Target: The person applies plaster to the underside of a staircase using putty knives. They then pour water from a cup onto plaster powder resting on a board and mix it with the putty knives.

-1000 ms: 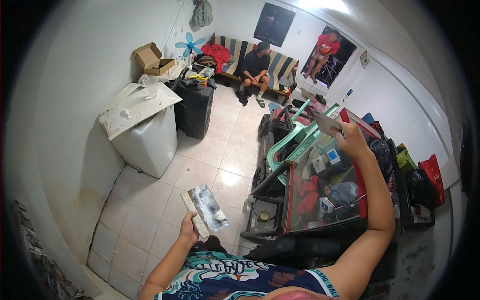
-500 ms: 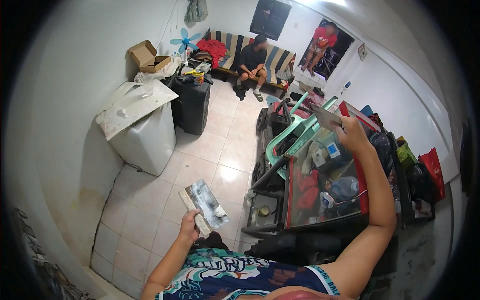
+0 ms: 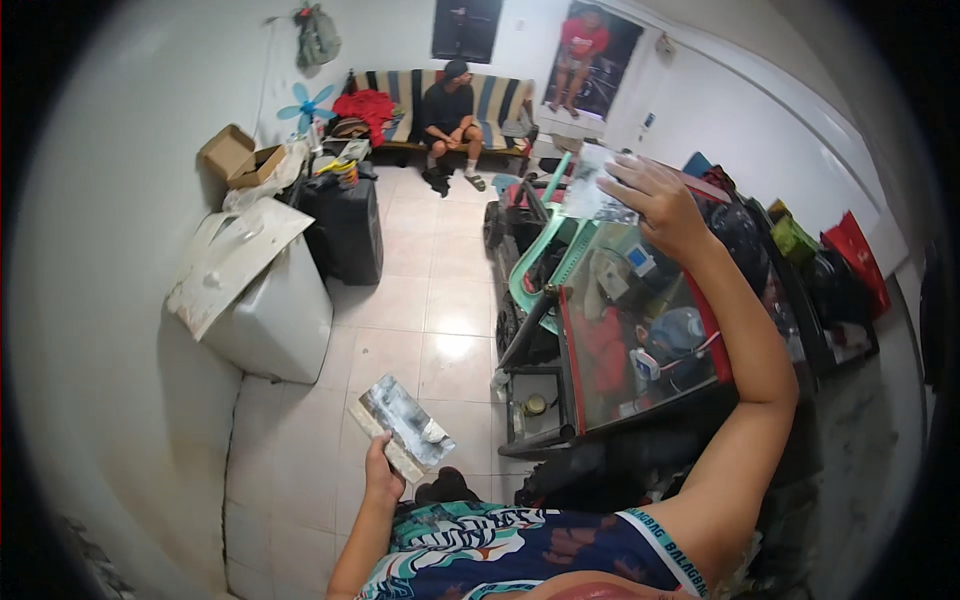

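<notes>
Low in front of my body, my left hand (image 3: 384,472) is closed round the pale edge strip of a broad putty knife (image 3: 408,418). Its flat metal face is turned up and smeared with grey and white paste, with a small white lump near one corner. My right hand (image 3: 655,200) is raised out to the right, its fingers spread over the back edge of a second flat metal putty knife (image 3: 597,188). White smears cover that blade, which is held up in the air; behind it are a green plastic chair (image 3: 540,255) and a glass case.
The red-edged glass case (image 3: 640,330), full of odds and ends, stands below my right arm. At left are a white box-like appliance (image 3: 265,325) with a stained board (image 3: 235,255) on top and a black speaker-like box (image 3: 345,230). A person (image 3: 452,115) sits on a striped sofa; another (image 3: 583,45) is at an opening.
My view has turned right. My right hand has swung its putty knife so the smeared face shows, and its fingers have spread. My left hand keeps its hold.
</notes>
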A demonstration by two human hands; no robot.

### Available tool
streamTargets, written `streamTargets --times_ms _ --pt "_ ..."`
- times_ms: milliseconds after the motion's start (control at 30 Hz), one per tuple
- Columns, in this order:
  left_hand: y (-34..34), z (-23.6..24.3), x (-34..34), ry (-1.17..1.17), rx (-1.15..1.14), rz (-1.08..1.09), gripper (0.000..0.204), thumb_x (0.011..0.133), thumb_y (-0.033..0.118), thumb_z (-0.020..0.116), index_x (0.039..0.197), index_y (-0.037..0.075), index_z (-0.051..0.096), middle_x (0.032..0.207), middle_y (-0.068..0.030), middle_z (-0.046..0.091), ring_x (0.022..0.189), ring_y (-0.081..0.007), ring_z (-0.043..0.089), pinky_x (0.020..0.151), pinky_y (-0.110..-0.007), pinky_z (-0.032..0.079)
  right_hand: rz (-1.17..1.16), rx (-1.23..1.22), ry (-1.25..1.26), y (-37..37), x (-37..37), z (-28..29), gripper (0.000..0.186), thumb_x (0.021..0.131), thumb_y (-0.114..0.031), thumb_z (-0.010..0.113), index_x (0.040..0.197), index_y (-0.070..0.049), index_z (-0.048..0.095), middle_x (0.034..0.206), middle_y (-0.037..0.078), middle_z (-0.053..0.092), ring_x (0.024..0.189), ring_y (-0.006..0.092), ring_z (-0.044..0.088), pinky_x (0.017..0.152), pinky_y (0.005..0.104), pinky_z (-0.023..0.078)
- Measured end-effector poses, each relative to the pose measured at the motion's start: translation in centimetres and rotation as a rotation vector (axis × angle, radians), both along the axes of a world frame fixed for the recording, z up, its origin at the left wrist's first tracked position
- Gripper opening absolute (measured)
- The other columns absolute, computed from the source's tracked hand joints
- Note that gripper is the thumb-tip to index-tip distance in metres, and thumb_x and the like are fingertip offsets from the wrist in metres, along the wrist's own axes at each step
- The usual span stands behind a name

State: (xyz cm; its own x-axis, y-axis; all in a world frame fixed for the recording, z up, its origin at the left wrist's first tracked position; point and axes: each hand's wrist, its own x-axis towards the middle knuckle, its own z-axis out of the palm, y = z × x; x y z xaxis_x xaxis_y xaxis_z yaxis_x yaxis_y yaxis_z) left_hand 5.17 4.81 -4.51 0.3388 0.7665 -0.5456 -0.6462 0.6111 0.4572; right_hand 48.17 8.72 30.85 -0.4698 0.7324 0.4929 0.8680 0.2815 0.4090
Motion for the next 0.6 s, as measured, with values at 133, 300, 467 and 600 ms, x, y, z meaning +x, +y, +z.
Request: streamTargets --times_ms 133,300,467,600 --pt "0.3 -0.1 0.3 -0.034 0.039 0.009 0.044 0.087 0.020 0.051 0.125 -0.001 0.045 0.119 -0.0157 0.055 0.111 -0.0296 0.055 0.099 -0.043 0.042 0.111 0.054 -0.076 0.4 0.0 0.2 0.051 0.068 0.005 0.053 0.115 -0.010 0.062 0.123 0.013 0.058 0.117 0.0335 0.053 0.101 0.0443 0.041" --pt "-0.2 -0.8 -0.9 -0.007 0.028 -0.045 0.038 0.086 0.025 0.053 0.114 -0.001 0.052 0.101 -0.0140 0.063 0.090 -0.0259 0.065 0.082 -0.041 0.054 0.089 -0.019 -0.005 0.6 0.5 -0.8 0.036 0.082 -0.013 0.055 0.116 -0.006 0.062 0.116 0.016 0.062 0.109 0.0355 0.057 0.095 0.0457 0.043" --pt "-0.1 1.1 -0.4 0.060 0.112 -0.020 0.033 0.085 0.024 0.053 0.106 0.000 0.058 0.091 -0.0126 0.065 0.083 -0.0233 0.066 0.076 -0.038 0.055 0.029 -0.071 0.145 3.4 4.8 -3.5 0.039 0.081 -0.019 0.061 0.116 -0.002 0.060 0.110 0.018 0.063 0.103 0.0344 0.059 0.093 0.0430 0.044" --pt "-1.0 1.6 -1.9 0.086 0.115 -0.005 0.044 0.085 0.024 0.055 0.120 -0.002 0.049 0.110 -0.0139 0.060 0.098 -0.0232 0.062 0.086 -0.038 0.051 0.047 -0.075 0.257 3.0 2.5 -4.2 0.037 0.081 -0.018 0.061 0.114 -0.001 0.059 0.108 0.018 0.063 0.100 0.0328 0.060 0.090 0.0416 0.045"
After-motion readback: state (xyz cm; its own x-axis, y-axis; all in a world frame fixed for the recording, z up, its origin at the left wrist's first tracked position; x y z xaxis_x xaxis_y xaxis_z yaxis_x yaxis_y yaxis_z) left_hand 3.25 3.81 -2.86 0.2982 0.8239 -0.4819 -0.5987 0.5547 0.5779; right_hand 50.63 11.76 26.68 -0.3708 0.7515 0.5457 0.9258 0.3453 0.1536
